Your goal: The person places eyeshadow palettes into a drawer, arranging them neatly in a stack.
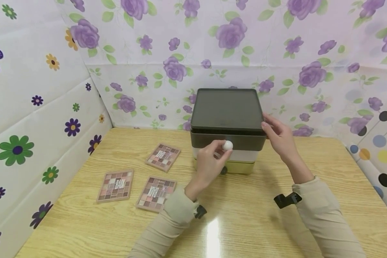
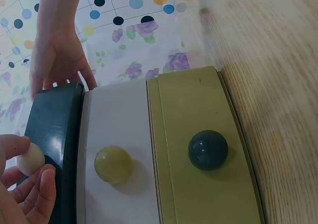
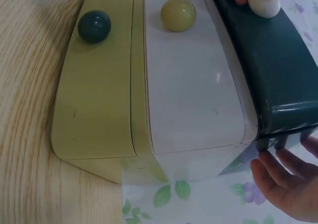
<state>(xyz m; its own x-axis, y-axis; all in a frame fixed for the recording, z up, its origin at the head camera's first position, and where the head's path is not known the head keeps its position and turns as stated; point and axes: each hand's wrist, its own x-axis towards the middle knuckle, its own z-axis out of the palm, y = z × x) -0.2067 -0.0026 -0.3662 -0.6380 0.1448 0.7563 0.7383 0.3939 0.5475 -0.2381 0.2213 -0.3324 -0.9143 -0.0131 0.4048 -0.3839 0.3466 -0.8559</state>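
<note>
Pinching the white knob [image 1: 227, 145]: left hand [image 1: 209, 163]; right hand [image 1: 282, 139], fingers relaxed, seemingly touches the dark drawer [image 1: 245, 142].

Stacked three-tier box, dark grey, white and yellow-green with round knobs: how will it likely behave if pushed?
The box is probably stiff: its edges look crisp. Its glossy dark grey top tier may feel slippery to the right hand. A push near the high white knob, pinched by the left hand, might tip it.

1. Left hand [image 2: 31, 196] pinches white knob [image 2: 31, 159] on dark tier [image 2: 52, 117].
2. Right hand [image 2: 59, 57]: fingertips at dark tier's far end.
3. White tier [image 2: 117, 117], in the middle, bears yellow knob [image 2: 113, 164].
4. Olive tier [image 2: 191, 105] bears dark knob [image 2: 208, 150]; wood-grain table [image 2: 280, 90] lies just beside it.
</note>
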